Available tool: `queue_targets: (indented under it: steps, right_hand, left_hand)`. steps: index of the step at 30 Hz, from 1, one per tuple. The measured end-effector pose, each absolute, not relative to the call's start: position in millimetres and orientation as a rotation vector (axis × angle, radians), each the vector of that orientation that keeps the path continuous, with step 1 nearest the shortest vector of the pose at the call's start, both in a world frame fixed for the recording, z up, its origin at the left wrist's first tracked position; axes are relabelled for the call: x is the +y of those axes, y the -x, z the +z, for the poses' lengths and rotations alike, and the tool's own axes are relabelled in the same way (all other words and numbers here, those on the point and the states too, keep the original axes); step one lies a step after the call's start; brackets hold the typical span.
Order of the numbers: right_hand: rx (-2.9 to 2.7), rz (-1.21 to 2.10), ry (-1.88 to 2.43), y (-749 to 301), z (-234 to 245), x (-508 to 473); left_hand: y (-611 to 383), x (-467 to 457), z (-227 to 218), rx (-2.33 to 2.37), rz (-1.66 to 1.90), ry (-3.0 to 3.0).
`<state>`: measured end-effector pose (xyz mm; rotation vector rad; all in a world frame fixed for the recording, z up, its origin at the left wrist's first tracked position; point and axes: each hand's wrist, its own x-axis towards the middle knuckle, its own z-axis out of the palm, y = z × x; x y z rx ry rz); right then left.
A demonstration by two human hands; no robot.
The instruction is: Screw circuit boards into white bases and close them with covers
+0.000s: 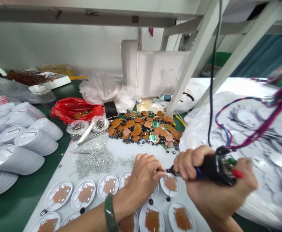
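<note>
My right hand [203, 180] is wrapped round a black electric screwdriver [210, 169], held almost level and pointing left. Its bit ends at the fingertips of my left hand [147, 174], which are pinched together; whatever is between them is too small to name. Below the bit lies a round white cover [177, 190] with a brown circuit board [170, 183] and a small black disc [168, 199] on a wire. Similar covers with boards, such as this one [152, 222], lie in rows under my forearms. A heap of small silvery screws [95, 161] is left of my left hand.
Brown and green boards [141, 124] are piled behind with black discs. White covers stand in stacks [13, 158] at the left. A red bag [75, 109], a phone [110, 110] and a white-handled tool [86, 132] lie farther back. A black cable [213, 74] hangs above the screwdriver.
</note>
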<state>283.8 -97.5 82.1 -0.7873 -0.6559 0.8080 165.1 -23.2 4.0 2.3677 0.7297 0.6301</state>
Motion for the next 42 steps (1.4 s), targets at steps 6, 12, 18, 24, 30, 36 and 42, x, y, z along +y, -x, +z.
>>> queue_targets:
  steps: [6,12,18,24,30,36,42]
  right_hand:
    - [-0.654,0.888,0.777,-286,87,-106]
    - [-0.642,0.868,0.774,-290,95,-118]
    - [-0.642,0.866,0.788,-290,94,-122]
    - [-0.648,0.901,0.767,-288,90,-123]
    - [-0.627,0.972,0.794,-294,92,-135]
    - [-0.649,1.000,0.846,-300,96,-151]
    - [-0.659,1.002,0.859,-300,96,-161]
  left_hand:
    - [-161,-31,14,0.664,0.633,-2.233]
    - [-161,-40,11,0.715,0.610,-2.072]
    - [-161,-44,8,0.714,0.614,-1.973]
    - [-159,-50,15,0.693,0.626,-1.955]
    - [-160,-67,5,0.682,0.642,-1.920]
    - [-165,-84,3,0.684,0.646,-1.998]
    - [-164,-95,3,0.711,0.537,-1.898]
